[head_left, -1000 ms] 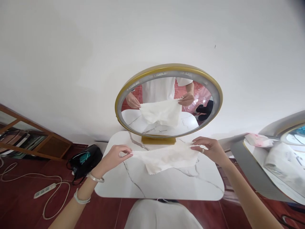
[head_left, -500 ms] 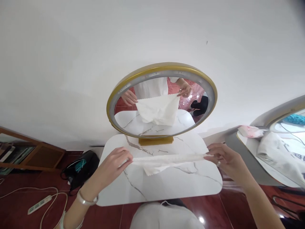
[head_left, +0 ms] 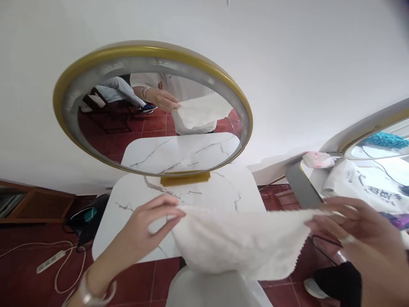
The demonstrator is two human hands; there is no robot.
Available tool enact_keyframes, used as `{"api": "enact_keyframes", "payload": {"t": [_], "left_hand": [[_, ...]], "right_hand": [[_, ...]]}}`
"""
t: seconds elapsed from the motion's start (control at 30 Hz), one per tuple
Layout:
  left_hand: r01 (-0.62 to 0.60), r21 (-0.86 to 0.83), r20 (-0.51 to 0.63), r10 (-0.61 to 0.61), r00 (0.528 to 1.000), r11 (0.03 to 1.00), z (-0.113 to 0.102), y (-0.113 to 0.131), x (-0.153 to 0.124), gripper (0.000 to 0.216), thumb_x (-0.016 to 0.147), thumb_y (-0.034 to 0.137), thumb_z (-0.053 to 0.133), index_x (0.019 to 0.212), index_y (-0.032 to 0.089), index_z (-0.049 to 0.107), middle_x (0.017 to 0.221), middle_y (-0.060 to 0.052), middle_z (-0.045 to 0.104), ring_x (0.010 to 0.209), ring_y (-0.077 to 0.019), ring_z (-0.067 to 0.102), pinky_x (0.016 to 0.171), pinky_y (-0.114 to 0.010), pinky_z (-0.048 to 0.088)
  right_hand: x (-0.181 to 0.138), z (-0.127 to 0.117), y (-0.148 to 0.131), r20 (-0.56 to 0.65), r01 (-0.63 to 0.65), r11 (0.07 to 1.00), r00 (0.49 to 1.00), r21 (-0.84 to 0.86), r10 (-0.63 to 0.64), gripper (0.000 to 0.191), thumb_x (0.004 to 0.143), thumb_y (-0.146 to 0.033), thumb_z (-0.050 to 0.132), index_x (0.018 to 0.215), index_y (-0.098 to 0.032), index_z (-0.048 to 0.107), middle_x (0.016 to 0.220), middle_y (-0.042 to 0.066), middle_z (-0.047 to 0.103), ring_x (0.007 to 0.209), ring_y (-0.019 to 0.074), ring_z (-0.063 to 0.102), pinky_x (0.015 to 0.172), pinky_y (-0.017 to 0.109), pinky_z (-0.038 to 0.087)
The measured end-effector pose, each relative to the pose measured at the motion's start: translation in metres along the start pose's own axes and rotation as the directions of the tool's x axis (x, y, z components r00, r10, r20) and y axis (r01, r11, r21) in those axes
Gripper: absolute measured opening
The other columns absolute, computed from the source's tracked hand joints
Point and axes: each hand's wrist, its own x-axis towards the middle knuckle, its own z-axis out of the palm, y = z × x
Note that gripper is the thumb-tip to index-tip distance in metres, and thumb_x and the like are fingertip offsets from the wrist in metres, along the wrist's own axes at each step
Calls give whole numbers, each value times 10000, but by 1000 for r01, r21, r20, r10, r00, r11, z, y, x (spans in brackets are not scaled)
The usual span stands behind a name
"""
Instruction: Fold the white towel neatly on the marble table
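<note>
A white cloth or tissue sheet (head_left: 236, 243) with scalloped edges hangs stretched between my two hands. My left hand (head_left: 150, 221) pinches its upper left corner between thumb and fingers. At the other end my right hand (head_left: 354, 226), somewhat blurred, grips the upper right corner. The sheet hangs over the near right side of the marble-patterned white table (head_left: 128, 204) and sags in the middle. Behind it stands a round gold-framed mirror (head_left: 153, 51), which reflects one hand and the sheet.
At right, a second table holds a pink-white tissue pack (head_left: 318, 160) and a white printed cloth bag (head_left: 354, 179). On the red floor at left lie a power strip (head_left: 51, 261), its cable and a black bag (head_left: 92, 217). A person's dark-clothed leg (head_left: 341, 281) shows at lower right.
Both hands have carried the sheet toward me and to the right, and more of its surface now faces up. My view has turned right and the mirror appears larger.
</note>
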Motion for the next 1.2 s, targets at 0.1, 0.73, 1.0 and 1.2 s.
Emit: {"api": "enact_keyframes", "payload": {"t": [0.1,0.73,1.0,1.2], "left_hand": [[69,101,-144,-54,988,992,56,-17,47,272,936,287,417,964,246,685,1040,-49,618,966,-185,599,886,-337,519],[410,374,-243,-339,909,832,304,-107,150,575,917,322,392,1417,46,326,1498,-220,322,1397,-332,282,1149,-506,229],[565,299,-326,-474,818,769,314,-105,189,510,910,470,378,1239,121,550,1255,-221,578,1257,-422,418,1048,-649,225],[626,316,-320,-541,777,713,313,-117,205,530,922,495,371,1288,149,535,1277,-195,583,1160,-400,516,988,-606,312]], "right_hand": [[54,33,38,43,-5,990,999,139,-1,356,704,-488,747,959,-281,609,849,54,688,777,275,703,735,448,590],[120,190,245,441,514,618,851,-595,-284,507,977,-418,304,1448,-240,359,1549,116,246,1440,318,154,1124,571,210],[156,206,231,545,602,523,790,-603,-282,533,941,-256,326,1462,-369,303,1588,43,118,1437,381,90,1057,714,141],[168,251,209,583,612,531,773,-586,-248,502,944,-512,356,1423,-362,380,1556,68,236,1426,403,77,999,783,28]]}}
